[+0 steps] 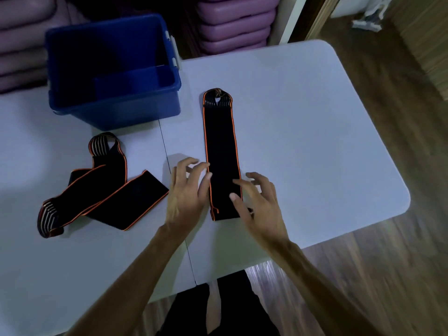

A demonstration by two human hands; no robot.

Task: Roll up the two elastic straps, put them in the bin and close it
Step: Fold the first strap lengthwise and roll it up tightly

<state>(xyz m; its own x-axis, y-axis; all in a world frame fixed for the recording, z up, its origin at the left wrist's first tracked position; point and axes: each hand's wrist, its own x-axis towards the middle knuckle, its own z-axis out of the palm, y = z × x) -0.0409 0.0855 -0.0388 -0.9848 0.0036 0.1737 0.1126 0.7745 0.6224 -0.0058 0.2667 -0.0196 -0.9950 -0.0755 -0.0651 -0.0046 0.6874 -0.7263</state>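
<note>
Gym storeroom: stacked purple mats (235,25)

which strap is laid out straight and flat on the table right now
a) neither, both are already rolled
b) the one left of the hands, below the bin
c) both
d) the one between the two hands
d: the strap between the hands lies in one straight band on the table, while the other strap sits folded over itself in a loose zigzag near the blue bin.

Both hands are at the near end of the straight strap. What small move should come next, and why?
Probably pinch the near end of the straight strap with both hands, left hand and right hand, and fold it over to begin the roll: it lies flat, unrolled, and the fingers are spread open.
</note>
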